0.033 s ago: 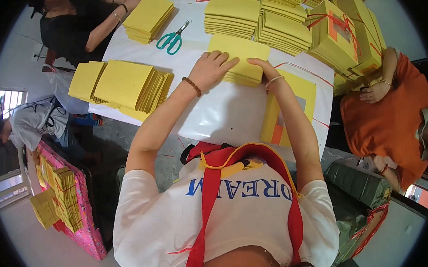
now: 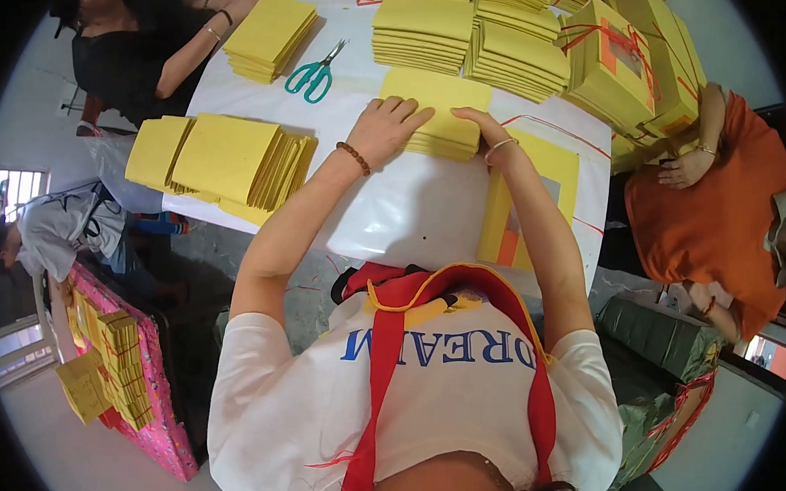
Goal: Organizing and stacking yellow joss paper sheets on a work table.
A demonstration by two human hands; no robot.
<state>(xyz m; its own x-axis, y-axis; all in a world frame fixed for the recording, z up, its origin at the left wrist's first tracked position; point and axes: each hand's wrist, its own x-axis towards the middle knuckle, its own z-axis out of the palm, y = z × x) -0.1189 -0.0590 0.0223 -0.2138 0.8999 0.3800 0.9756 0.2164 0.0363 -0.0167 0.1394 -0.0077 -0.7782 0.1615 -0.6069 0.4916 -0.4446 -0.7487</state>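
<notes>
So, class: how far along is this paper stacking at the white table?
Done: neat yellow stacks and tied bundles fill the far end. In hand: left hand and right hand rest on one yellow pile. Left: a loose fanned pile sits unsquared.

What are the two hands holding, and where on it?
Both press a stack of yellow paper: the left hand lies flat on its left side, the right hand grips its right edge.

I count one pair of green scissors [image 2: 311, 75] on the table [image 2: 412, 220], far left. Two of my hands, the left [image 2: 388, 128] and the right [image 2: 481, 126], rest on one yellow paper stack [image 2: 442, 115]. Three other people sit around.
</notes>
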